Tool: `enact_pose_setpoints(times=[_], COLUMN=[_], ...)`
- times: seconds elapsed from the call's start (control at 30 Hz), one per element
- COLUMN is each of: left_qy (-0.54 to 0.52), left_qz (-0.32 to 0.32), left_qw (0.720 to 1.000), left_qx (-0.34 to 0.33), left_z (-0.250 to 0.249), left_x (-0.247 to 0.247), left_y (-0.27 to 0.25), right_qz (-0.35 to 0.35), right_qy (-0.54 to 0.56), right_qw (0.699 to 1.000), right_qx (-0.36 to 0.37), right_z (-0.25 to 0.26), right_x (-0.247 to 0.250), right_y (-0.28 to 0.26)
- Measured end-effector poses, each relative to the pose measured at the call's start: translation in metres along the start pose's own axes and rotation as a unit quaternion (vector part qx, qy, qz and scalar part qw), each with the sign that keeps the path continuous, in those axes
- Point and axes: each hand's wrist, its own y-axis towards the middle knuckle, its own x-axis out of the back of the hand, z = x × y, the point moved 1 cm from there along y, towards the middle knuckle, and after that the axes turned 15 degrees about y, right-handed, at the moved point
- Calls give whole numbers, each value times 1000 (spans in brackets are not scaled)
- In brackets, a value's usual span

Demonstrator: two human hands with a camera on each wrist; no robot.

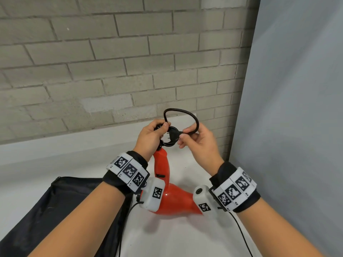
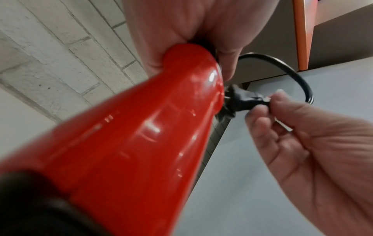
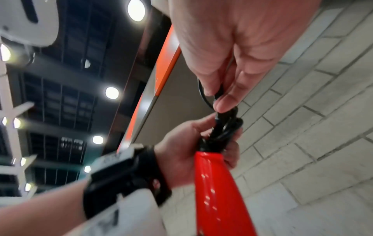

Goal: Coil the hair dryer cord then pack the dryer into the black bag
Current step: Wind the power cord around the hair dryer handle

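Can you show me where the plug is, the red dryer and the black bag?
plug (image 1: 174, 134): head view, on its black body between the two hands.
dryer (image 1: 176, 199): head view, on the red body above the table.
bag (image 1: 55, 210): head view, on the black cloth, lower left.

Bare forearms, no sleeves. On each wrist a black fabric strap under a band of white blocks, each block printed with a black-and-white square marker and tiny lettering too small to read: left wristband (image 1: 128, 170) at 9 o'clock of centre, right wristband (image 1: 235, 189) at 3 o'clock. Clipped to the inner side of each band, a white rounded camera housing with one more square marker: left wrist camera (image 1: 154, 194), right wrist camera (image 1: 203, 200), the latter with a dark round lens at its 11 o'clock end. Thin black cable (image 1: 241, 232) trailing from the right unit toward 5 o'clock; another, probably the left unit's, hanging toward 6 o'clock.
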Motion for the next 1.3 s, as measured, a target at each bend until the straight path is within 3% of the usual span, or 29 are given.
enact_pose_setpoints(times=[0.37,0.7,0.87,1.07,1.3], left_qy=[1,10,1,14,23], left_qz=[8,19,33,23,52], left_qw=[1000,999,999,998,996], left_qx=[-13,-32,-38,-62,-74], left_z=[1,2,1,1,-2], left_x=[0,-3,-3,0,-3], left_y=[1,2,0,-2,-5], right_qz=[-56,-74,-85,-67,-149], right_qy=[-163,-170,-172,-118,-89], right_qw=[985,976,973,968,982], right_qx=[-24,-116,-127,-212,-78], right_z=[-1,17,16,17,4], right_x=[-18,-25,-26,-21,-24], right_y=[-7,3,4,7,8])
